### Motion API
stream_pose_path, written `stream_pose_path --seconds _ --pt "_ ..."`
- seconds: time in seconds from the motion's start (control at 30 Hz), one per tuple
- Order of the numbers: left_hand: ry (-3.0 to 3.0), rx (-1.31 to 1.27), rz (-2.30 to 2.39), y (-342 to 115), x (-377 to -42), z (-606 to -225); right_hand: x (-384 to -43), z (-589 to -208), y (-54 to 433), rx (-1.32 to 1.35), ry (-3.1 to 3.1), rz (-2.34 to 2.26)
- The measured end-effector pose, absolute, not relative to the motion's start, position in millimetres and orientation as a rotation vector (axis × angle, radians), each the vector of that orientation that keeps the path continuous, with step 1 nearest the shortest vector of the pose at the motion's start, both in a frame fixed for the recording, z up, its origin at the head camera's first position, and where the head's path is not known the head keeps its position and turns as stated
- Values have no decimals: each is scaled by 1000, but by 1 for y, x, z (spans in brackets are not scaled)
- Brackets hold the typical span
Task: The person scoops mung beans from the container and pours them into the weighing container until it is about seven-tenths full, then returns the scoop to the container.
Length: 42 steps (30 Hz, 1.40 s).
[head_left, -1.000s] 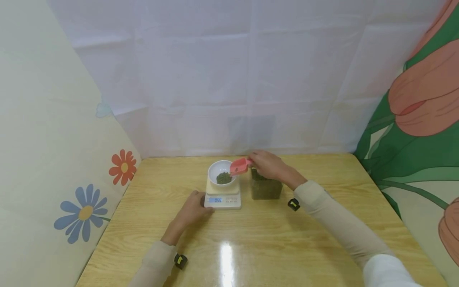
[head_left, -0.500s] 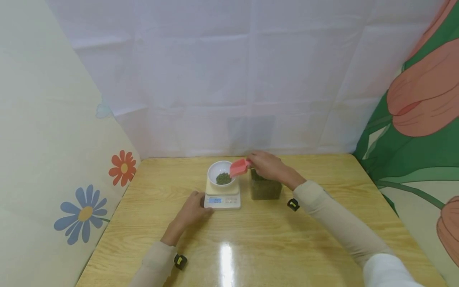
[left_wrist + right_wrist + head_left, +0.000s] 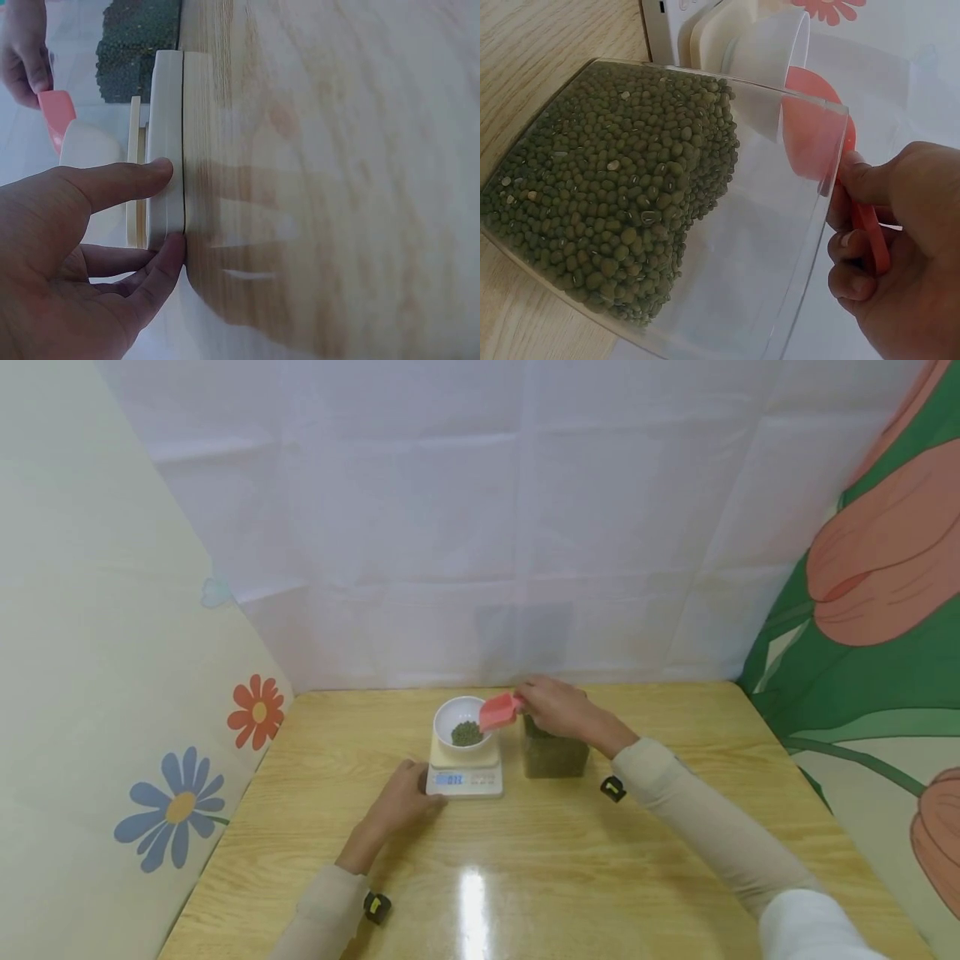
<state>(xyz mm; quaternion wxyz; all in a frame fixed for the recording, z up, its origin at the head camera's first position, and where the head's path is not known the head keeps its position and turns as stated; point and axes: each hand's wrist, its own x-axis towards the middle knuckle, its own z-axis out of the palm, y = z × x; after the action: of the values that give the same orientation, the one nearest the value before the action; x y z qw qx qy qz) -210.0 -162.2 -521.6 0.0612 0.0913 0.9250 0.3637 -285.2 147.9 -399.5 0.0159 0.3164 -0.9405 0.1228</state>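
My right hand grips the handle of a red scoop, its tip tilted down over the rim of a white bowl. A small heap of green mung beans lies in the bowl, which stands on a white kitchen scale with a lit display. My left hand holds the scale's near left corner; in the left wrist view the thumb presses its front edge and the fingers bend around the side. Under my right hand stands a clear container, partly filled with mung beans.
The wooden table ends at a white cloth backdrop just behind the scale and container. A flowered panel borders the left side, another the right. Black wrist devices sit by both sleeves.
The digits on the scale's display have changed. Dark specks seen in the scoop a second ago no longer show. Both hands stay nearly still.
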Motion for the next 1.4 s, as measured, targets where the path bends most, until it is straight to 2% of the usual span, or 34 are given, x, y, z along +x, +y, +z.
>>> stream_pose_path --seconds 1.4 --pt "2786 251 1115 -160 -208 -519 -270 -393 180 892 -2890 474"
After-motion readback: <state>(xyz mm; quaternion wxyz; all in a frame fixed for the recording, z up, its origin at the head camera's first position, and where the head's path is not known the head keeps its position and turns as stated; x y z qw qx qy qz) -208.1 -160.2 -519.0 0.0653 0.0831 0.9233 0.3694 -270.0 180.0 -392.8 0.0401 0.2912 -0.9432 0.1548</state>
